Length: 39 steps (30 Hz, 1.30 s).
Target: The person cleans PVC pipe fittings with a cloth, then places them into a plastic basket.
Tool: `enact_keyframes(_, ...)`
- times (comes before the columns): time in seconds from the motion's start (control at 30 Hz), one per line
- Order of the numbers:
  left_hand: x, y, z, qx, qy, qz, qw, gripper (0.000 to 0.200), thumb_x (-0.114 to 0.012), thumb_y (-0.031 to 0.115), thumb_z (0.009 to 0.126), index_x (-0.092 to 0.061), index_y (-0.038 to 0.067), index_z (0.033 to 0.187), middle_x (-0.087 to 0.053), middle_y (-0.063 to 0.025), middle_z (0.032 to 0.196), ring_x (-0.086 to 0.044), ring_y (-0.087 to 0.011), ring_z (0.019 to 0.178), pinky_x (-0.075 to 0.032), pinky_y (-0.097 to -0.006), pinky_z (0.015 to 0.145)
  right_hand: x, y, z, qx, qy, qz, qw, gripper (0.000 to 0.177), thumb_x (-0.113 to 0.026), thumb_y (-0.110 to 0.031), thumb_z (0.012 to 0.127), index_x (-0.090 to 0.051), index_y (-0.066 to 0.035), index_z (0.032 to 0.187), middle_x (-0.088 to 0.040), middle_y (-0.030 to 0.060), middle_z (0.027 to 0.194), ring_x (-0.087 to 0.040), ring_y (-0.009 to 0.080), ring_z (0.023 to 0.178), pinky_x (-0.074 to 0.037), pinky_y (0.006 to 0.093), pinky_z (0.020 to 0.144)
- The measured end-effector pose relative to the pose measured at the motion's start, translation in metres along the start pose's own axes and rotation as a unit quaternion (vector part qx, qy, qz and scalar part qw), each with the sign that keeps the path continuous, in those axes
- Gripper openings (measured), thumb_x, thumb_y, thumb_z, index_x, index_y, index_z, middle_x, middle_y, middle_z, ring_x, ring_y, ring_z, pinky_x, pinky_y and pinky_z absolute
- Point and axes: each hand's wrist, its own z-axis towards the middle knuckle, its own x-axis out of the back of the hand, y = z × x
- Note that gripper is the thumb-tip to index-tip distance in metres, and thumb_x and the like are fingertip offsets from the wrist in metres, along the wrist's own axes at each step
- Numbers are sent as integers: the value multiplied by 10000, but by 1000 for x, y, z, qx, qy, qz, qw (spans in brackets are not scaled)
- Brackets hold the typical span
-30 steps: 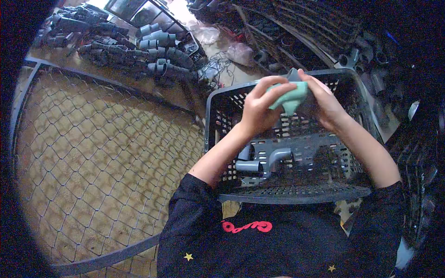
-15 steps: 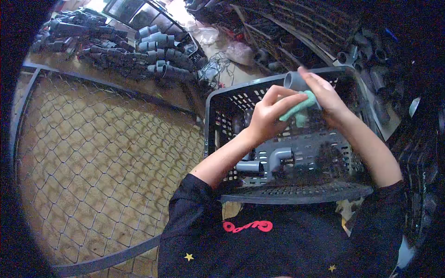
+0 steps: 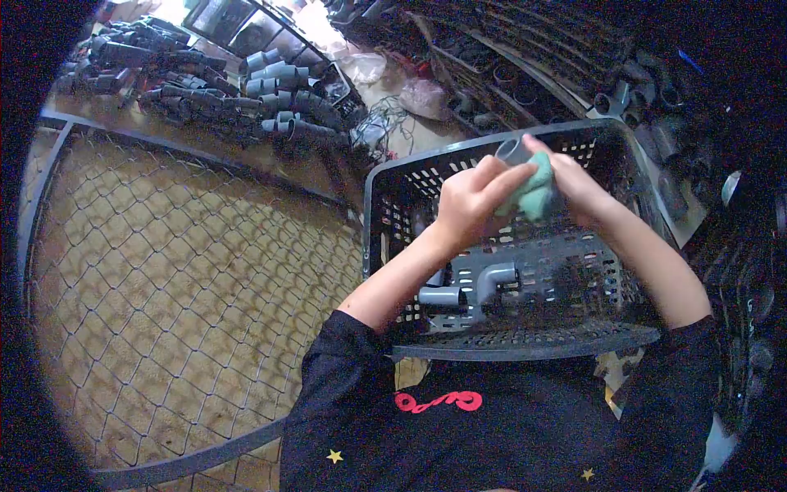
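Observation:
Above a black plastic basket point(image 3: 525, 354), my two hands meet around a grey pipe fitting point(image 3: 509, 150). Its round open end points up and away from me; the rest is hidden by fingers and cloth. My left hand point(image 3: 474, 198) pinches a green cloth point(image 3: 537, 190) and presses it against the fitting's side. On the far side, my right hand point(image 3: 578, 187) is wrapped round the fitting, slightly blurred. Down in the basket lie a grey elbow fitting point(image 3: 497, 281) and a short grey pipe piece point(image 3: 441, 296).
A wire mesh panel point(image 3: 180, 303) in a metal frame fills the left side. Behind it are heaps of grey pipe fittings point(image 3: 283, 82). Plastic bags point(image 3: 422, 98) and tangled cords lie beyond the basket. Dark racks stand at the right.
The fitting has tilted, and its open end has turned upward and shifted slightly left. Both hands have moved a little, with the cloth bunched closer round the fitting.

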Motion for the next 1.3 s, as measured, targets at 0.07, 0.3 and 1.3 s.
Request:
enact_keyframes(0.07, 3, 4, 3, -32, -9, 52, 998, 479, -720, 161, 655, -690, 141, 1133, -592, -58, 763, -609, -223, 612, -482, -334, 530, 2, 16, 7, -4, -28, 42, 999, 532, -477, -553, 968, -668, -64, 1051, -685, 43, 946, -641, 132, 824, -499, 286, 747)
enact_keyframes(0.3, 13, -13, 7, 28, -14, 102, 994, 518, -725, 178, 655, -658, 168, 1168, -587, -68, 807, -608, -261, 632, -486, -374, 537, 3, -9, -2, 9, 24, 76, 997, 516, -424, -519, 998, -645, -62, 1096, -695, 61, 901, -667, 154, 716, -550, 290, 677)
enact_keyframes(1.3, 11, -19, 1, 62, -74, -15, 995, 553, -703, 80, 718, -608, 182, 1253, -595, -98, 872, -625, -322, 710, -513, -384, 624, -3, 13, 7, -14, -93, 35, 995, 551, -460, -617, 945, -582, -131, 1173, -644, -9, 988, -628, 119, 848, -515, 300, 634)
